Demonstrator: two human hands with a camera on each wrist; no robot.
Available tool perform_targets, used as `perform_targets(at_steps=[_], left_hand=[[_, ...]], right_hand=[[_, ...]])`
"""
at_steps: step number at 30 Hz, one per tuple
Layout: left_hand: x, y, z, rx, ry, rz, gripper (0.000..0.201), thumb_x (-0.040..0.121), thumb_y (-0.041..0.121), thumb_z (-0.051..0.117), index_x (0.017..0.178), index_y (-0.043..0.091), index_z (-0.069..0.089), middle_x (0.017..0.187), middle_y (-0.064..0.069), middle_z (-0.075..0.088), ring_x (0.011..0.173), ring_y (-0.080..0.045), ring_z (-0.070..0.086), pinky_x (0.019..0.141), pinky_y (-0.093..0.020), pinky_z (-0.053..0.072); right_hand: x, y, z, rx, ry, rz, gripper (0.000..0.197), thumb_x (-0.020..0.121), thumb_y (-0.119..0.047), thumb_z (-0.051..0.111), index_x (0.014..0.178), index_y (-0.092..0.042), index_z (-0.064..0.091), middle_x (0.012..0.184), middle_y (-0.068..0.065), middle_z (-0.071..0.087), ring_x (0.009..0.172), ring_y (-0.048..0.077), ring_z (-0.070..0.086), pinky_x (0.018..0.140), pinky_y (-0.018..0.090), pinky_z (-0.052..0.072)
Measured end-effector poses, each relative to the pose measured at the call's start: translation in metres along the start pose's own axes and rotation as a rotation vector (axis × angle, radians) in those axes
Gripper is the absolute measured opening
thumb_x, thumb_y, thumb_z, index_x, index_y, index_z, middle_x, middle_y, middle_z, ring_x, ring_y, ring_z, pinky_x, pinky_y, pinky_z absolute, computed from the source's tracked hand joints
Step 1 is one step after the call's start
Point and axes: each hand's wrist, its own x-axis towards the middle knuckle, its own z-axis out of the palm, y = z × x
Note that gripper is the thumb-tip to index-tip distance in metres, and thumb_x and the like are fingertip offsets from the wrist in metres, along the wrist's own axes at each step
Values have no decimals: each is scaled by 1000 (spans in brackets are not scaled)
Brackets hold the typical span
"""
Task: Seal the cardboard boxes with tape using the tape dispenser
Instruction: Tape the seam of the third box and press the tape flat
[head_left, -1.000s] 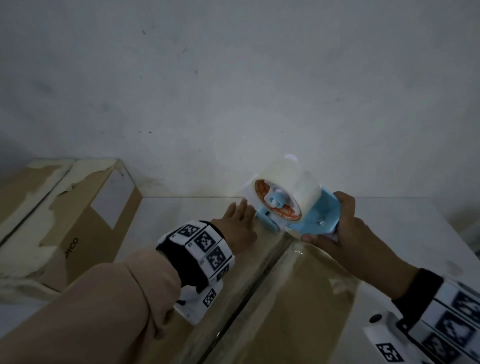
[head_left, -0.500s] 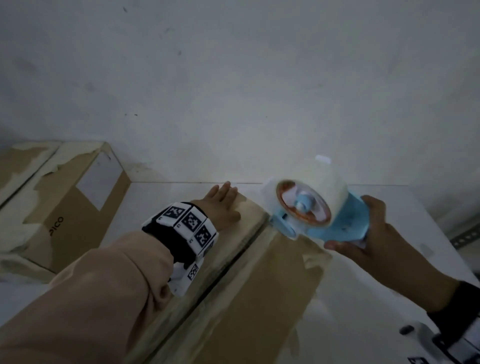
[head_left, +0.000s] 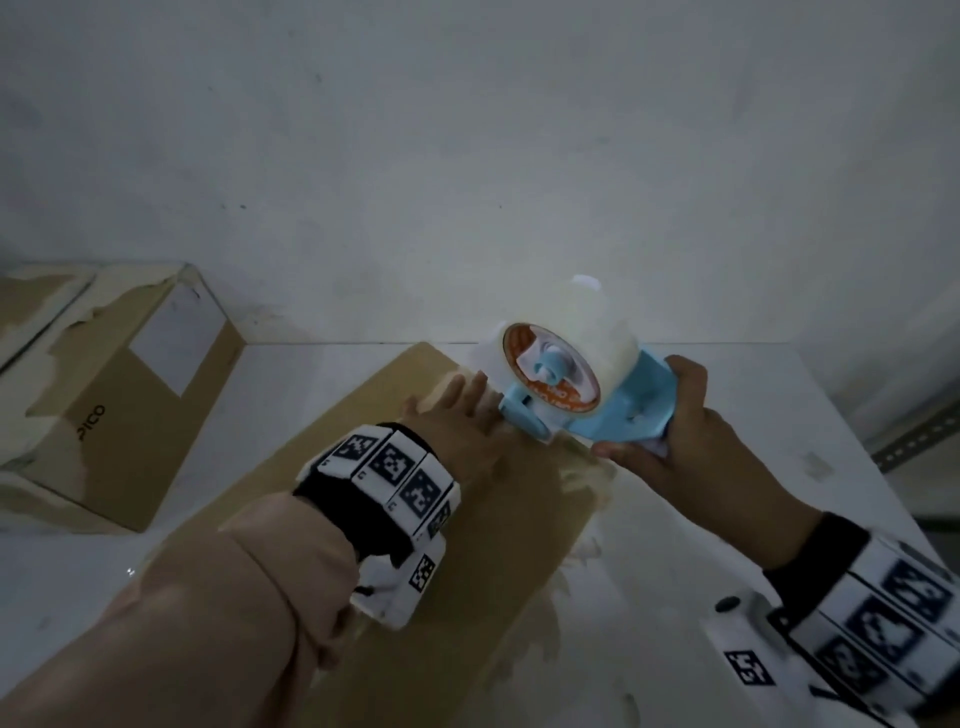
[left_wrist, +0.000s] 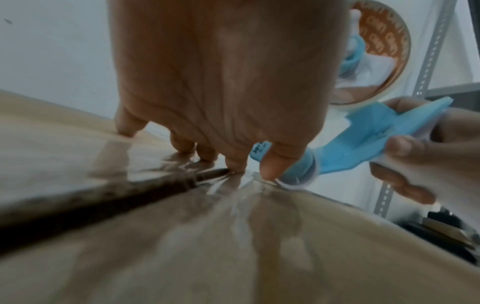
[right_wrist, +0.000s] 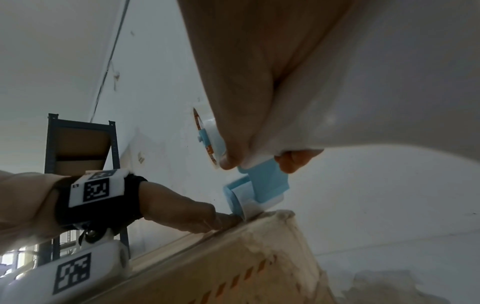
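Observation:
A brown cardboard box (head_left: 363, 467) lies in front of me, its top seam (left_wrist: 103, 205) running toward the far edge. My left hand (head_left: 457, 415) lies flat on the box top, straight fingers (left_wrist: 233, 162) pressing clear tape near the far end of the seam. My right hand (head_left: 670, 431) grips the handle of a light-blue tape dispenser (head_left: 582, 400) with a clear tape roll (head_left: 561, 353). The dispenser's front roller (right_wrist: 241, 203) touches the box's far edge right beside the left fingertips (right_wrist: 226, 222).
A second cardboard box (head_left: 114, 395) with a torn top stands on the white table (head_left: 727, 405) at the left. A white wall rises just behind. A dark metal shelf rack (right_wrist: 78, 144) stands at the side.
The dispenser has dropped from its raised place onto the box's far edge. My left hand slid right along the box top to meet it.

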Motion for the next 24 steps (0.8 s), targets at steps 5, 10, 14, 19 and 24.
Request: perform_targets(at_steps=[5,10,14,19,24], left_hand=[[0,-2,-1,-27,65,30,54,97,39,23,148,28,11,157,5,-7,145,-18,-9,115,-55,1],[11,-4,-1,-37,34,2,53,97,40,20,146,41,0,156,10,-13,145,-14,-9,115,-52,7],[12,-6,-1,-35,36,12,54,96,42,21,145,42,-3,156,10,-16,145,-15,-10,115,-52,10],[12,-3,-2,47,24,-10,54,98,36,18,146,37,-8,155,7,-18,144,-17,-12,115,-51,15],[13,0,-3,56,14,-10,55,98,36,20,146,37,-8,155,6,-20,144,-16,-13,115,-52,13]], right_hand=[[-8,0,-3,-17,15,-7,73,64,-53,58,119,-21,23,84,-17,50,74,17,63,64,33,54],[-52,32,-31,83,107,23,75,60,-64,67,109,-26,26,81,-15,55,71,12,62,58,26,51],[-92,48,-39,166,170,58,76,59,-58,73,105,-26,22,91,-13,49,89,4,62,62,1,45],[-104,57,-41,198,165,82,77,55,-65,73,105,-33,25,94,-15,51,89,-14,57,68,14,53],[-113,58,-39,160,172,136,81,51,-59,80,105,-39,23,90,-18,48,76,3,61,68,22,53]])
